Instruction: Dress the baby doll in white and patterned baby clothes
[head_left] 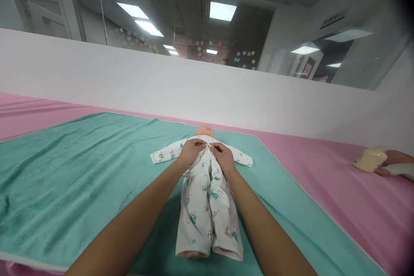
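Observation:
A baby doll [205, 130] lies on its back on a green towel [106, 168], its head farthest from me. It wears a white baby romper [196, 202] with small teal prints, sleeves spread out to both sides and legs toward me. My left hand [192, 152] is closed in a pinch on the romper's front at the chest. Opposite it, my right hand [224, 157] pinches the same front edge, fingertips almost meeting the left ones. Thin white fabric, perhaps a tie, shows between the fingertips; its exact form is too small to make out.
Pink cloth [310, 166] lies under the towel. At the far right rests a pale yellow thing [370, 159] beside a skin-coloured shape and white material; I cannot tell what these are. A white wall [181, 90] with glass above it stands behind the doll.

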A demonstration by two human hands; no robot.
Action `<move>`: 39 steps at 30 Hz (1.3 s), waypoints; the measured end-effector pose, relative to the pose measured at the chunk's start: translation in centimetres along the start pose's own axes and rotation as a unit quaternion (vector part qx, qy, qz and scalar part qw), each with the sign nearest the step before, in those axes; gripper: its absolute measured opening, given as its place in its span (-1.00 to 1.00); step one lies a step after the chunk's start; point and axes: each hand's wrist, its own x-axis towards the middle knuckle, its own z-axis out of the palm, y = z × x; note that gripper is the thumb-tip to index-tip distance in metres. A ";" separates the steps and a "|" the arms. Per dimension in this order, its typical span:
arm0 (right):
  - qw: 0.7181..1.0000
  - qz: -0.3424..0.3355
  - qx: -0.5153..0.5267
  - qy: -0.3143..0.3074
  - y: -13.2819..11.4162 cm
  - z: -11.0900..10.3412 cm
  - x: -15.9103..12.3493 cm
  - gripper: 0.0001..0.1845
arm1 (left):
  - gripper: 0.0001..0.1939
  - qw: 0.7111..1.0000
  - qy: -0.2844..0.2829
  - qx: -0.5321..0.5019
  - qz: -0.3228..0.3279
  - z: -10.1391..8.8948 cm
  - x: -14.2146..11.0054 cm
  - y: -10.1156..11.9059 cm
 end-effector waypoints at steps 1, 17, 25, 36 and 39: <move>1.000 0.000 0.003 0.000 0.1 0.0 0.0 -0.76 | -0.82 1.000 0.000 -0.011 -0.003 0.1 0.0 -0.1; 1.000 0.010 -0.003 -0.009 -1.0 0.1 -0.5 -0.75 | -0.85 0.997 0.000 -0.061 -0.038 -0.3 -0.1 -0.1; 1.000 0.012 0.009 -0.020 -1.4 0.0 -0.8 -0.73 | -0.83 0.994 -0.007 -0.087 -0.062 -0.3 -0.3 0.2; 1.000 0.010 -0.027 0.005 -1.2 0.3 -0.4 -0.73 | -0.86 0.998 -0.003 -0.059 -0.023 -0.2 0.0 -0.5; 0.996 -0.016 -0.086 0.006 -1.1 0.4 -0.4 -0.74 | -0.86 0.997 -0.009 -0.069 -0.022 -0.2 0.1 -0.7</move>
